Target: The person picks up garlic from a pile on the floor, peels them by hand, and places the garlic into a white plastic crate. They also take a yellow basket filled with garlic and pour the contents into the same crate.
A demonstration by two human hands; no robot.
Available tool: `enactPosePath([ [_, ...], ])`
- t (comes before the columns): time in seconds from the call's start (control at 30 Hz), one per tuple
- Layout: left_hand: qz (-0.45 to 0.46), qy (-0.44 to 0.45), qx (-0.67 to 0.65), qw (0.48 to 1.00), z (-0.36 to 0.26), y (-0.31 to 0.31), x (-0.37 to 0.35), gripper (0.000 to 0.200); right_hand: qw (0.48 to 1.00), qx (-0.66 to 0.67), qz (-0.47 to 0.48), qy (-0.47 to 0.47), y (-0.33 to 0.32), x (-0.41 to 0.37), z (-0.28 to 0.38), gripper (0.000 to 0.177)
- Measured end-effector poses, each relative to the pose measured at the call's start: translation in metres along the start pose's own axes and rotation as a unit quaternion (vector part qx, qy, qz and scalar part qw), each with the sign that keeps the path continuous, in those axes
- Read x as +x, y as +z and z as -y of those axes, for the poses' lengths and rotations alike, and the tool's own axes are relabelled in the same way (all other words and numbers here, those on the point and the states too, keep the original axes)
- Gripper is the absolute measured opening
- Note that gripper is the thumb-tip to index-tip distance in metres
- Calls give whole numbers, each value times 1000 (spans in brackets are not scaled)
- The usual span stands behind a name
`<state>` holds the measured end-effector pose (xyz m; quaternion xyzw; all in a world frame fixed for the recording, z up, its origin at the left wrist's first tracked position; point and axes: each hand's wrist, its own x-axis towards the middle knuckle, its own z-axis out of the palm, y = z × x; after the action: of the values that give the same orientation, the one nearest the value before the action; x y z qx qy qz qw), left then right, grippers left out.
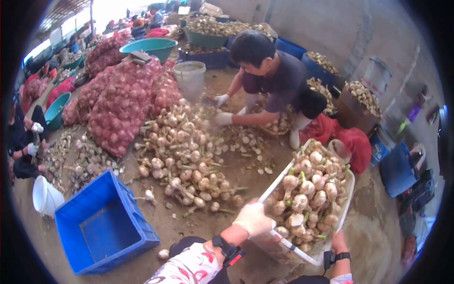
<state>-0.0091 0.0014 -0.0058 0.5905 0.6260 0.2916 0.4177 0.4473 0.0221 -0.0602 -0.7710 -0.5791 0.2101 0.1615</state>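
A white plastic crate (351, 189) heaped with garlic bulbs (307, 187) on cut stems stands tilted before me. My left hand (255, 218), in a pale glove, is closed on its near left rim. On the near right side, my right hand (339, 240) grips the rim; part of its fingers is hidden behind the edge. Left of the crate, a large pile of loose garlic (184, 151) spreads over the floor.
A blue crate (101, 232) sits at my left, near a white bucket (45, 196). A co-worker (279, 80) with gloved hands crouches across the pile. Red mesh sacks of garlic (120, 104) stand behind it. A red sack (352, 146) lies beyond the white crate.
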Motion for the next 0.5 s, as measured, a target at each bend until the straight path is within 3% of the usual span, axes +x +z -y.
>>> enactPosePath([
  [0.03,0,0,1,1000,-2,-1,-1,52,999,4,3,32,1,2,-2,32],
  [0.13,-17,8,11,1000,-7,-5,-4,52,1000,16,-15,1,3,0,-1,33],
  [0.3,9,-17,10,1000,-8,-8,-4,70,999,-32,-18,7,-4,-13,27,34],
  [0.5,49,-57,8,997,-7,-8,-2,72,1000,-20,-2,10,-2,-5,13,34],
])
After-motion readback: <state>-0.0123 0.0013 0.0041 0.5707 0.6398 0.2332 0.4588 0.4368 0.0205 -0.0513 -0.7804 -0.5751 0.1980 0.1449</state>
